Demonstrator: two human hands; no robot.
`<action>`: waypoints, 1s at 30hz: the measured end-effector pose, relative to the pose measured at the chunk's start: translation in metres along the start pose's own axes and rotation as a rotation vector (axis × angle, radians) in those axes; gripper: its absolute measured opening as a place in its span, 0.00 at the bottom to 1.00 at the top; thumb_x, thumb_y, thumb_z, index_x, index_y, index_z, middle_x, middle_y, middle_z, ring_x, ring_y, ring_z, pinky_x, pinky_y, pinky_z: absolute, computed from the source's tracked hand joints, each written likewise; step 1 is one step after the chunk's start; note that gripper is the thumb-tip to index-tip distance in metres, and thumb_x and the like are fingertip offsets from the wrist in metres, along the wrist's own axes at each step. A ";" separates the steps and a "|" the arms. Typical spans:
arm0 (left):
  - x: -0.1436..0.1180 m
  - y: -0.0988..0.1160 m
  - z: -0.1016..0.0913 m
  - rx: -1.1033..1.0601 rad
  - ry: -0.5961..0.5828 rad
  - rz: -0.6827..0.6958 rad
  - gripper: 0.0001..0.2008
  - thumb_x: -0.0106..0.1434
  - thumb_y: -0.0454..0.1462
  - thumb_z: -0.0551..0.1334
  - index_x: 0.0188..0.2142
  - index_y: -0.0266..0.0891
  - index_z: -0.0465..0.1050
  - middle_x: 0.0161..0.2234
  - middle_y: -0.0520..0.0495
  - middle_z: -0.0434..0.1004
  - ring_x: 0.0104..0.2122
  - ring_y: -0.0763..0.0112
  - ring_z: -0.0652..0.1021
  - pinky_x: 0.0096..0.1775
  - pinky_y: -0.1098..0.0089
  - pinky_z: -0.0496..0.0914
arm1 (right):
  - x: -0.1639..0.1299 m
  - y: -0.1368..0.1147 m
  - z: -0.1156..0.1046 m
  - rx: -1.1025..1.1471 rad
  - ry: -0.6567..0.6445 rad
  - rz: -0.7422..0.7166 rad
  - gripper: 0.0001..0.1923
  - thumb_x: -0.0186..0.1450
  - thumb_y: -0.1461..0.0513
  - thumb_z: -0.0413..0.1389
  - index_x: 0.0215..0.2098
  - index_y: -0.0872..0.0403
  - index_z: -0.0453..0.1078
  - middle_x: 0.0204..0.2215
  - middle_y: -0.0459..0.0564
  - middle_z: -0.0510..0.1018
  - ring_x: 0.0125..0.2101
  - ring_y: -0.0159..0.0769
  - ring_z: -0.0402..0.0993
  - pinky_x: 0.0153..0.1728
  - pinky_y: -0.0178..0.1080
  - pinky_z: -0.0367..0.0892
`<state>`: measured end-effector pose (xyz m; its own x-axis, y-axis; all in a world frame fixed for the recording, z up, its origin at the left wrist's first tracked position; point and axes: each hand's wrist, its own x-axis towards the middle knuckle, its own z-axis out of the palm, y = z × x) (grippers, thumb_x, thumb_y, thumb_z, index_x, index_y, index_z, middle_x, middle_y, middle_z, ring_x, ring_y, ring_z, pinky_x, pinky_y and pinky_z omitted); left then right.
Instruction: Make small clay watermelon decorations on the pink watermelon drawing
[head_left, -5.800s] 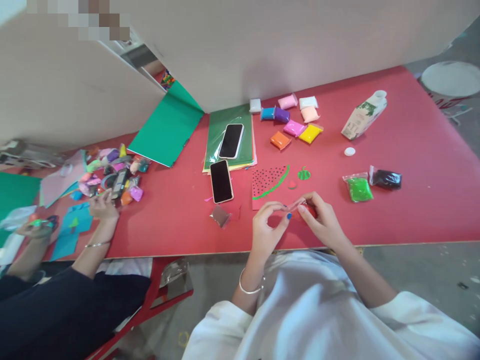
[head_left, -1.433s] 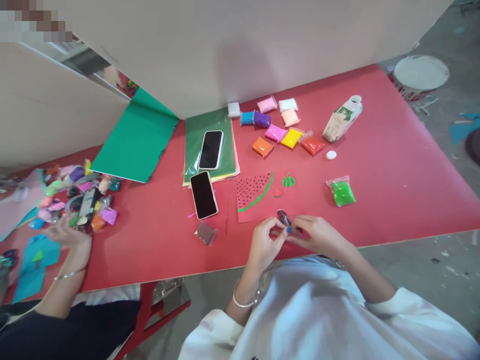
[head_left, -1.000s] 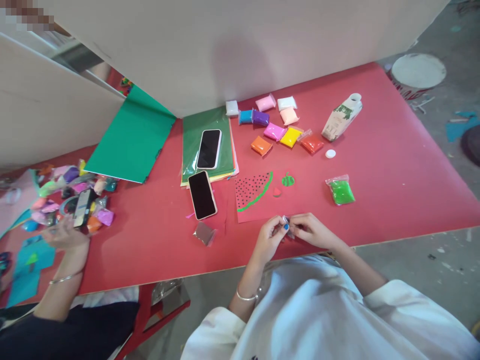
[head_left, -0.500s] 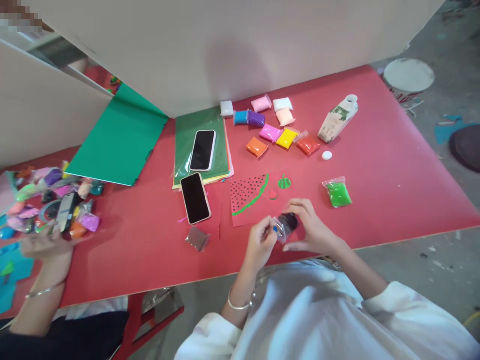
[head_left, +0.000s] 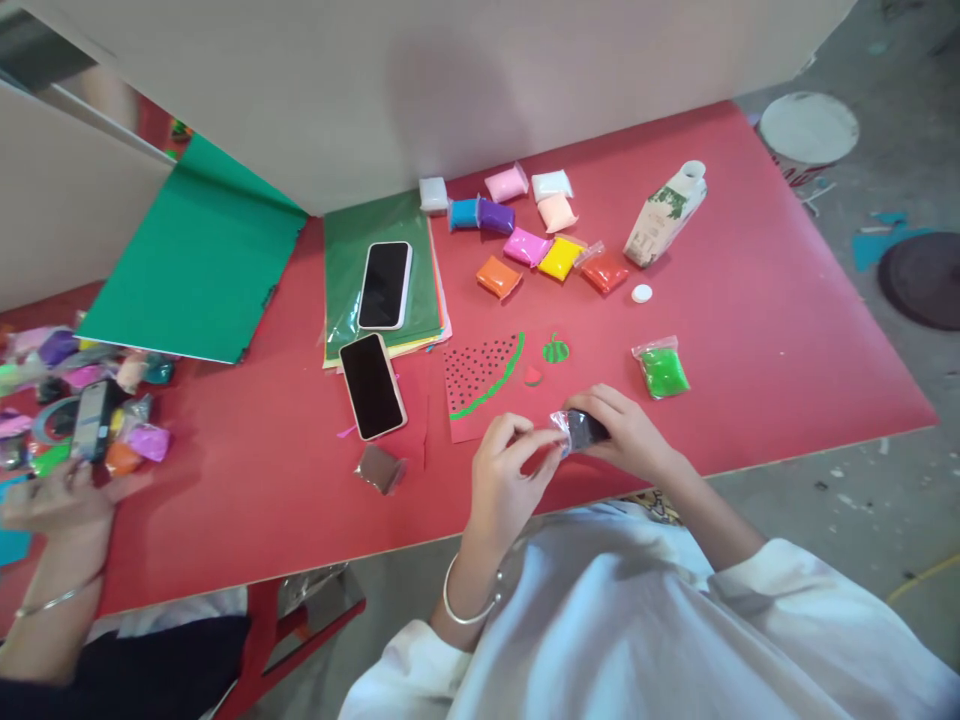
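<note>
Hands (head_left: 507, 468) — two on one black packet (head_left: 588, 430)

Open bay on the surface (head_left: 780, 330) right of the green packet (head_left: 665, 371), out to the right edge: a hand passes freely. Farther back, the carton (head_left: 666, 215) and white cap (head_left: 641, 293) narrow that side; the wall (head_left: 322, 100) closes the rear. Rear middle congested: red packet (head_left: 604, 270) and orange packet (head_left: 499, 278) form its near boundary. Left hand (head_left: 510, 475) and right hand (head_left: 624, 435) meet at the black packet (head_left: 587, 430), obstructing the front of the watermelon picture (head_left: 480, 380). Leftward, nearer phone (head_left: 373, 387) and brown packet (head_left: 379, 469) obstruct; a passable strip runs along the front edge, ending at the co-worker's hand (head_left: 64, 505).
</note>
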<state>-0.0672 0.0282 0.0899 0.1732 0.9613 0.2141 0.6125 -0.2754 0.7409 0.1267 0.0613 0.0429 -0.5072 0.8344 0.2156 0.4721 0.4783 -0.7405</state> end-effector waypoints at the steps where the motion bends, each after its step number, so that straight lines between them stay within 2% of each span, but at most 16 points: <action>1: 0.001 0.000 0.000 0.005 0.000 -0.004 0.06 0.60 0.34 0.64 0.38 0.44 0.77 0.30 0.51 0.67 0.32 0.73 0.70 0.35 0.73 0.68 | 0.001 0.000 -0.002 -0.028 -0.007 -0.009 0.16 0.64 0.59 0.56 0.49 0.52 0.64 0.39 0.54 0.73 0.38 0.40 0.69 0.37 0.41 0.68; 7: 0.001 0.000 0.003 -0.017 0.018 -0.043 0.03 0.59 0.36 0.66 0.35 0.43 0.78 0.28 0.53 0.67 0.30 0.74 0.71 0.34 0.72 0.68 | 0.005 -0.003 -0.009 -0.119 -0.028 -0.045 0.15 0.66 0.58 0.54 0.49 0.54 0.64 0.39 0.54 0.74 0.37 0.40 0.68 0.36 0.40 0.67; 16: -0.002 0.001 0.008 -0.007 0.001 -0.062 0.03 0.59 0.36 0.65 0.34 0.43 0.78 0.26 0.52 0.68 0.29 0.74 0.71 0.33 0.72 0.68 | 0.004 -0.006 -0.006 -0.114 -0.037 0.049 0.13 0.65 0.57 0.54 0.47 0.53 0.66 0.38 0.55 0.75 0.36 0.41 0.69 0.36 0.41 0.67; 21: -0.004 0.001 0.014 0.063 0.019 -0.054 0.03 0.60 0.35 0.64 0.32 0.42 0.78 0.26 0.51 0.67 0.29 0.73 0.70 0.32 0.73 0.66 | 0.002 -0.005 -0.004 -0.121 -0.026 0.076 0.13 0.65 0.57 0.55 0.46 0.52 0.66 0.37 0.54 0.75 0.36 0.41 0.70 0.36 0.41 0.67; 30: -0.009 -0.004 0.025 0.194 0.001 -0.025 0.05 0.63 0.35 0.60 0.35 0.40 0.77 0.28 0.50 0.69 0.30 0.74 0.71 0.34 0.74 0.66 | -0.001 -0.002 -0.002 -0.158 -0.027 0.104 0.13 0.63 0.59 0.56 0.46 0.52 0.67 0.37 0.54 0.75 0.37 0.42 0.70 0.35 0.40 0.66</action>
<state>-0.0524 0.0205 0.0692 0.1549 0.9679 0.1977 0.7542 -0.2451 0.6092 0.1279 0.0595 0.0457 -0.4678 0.8749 0.1250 0.6290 0.4289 -0.6483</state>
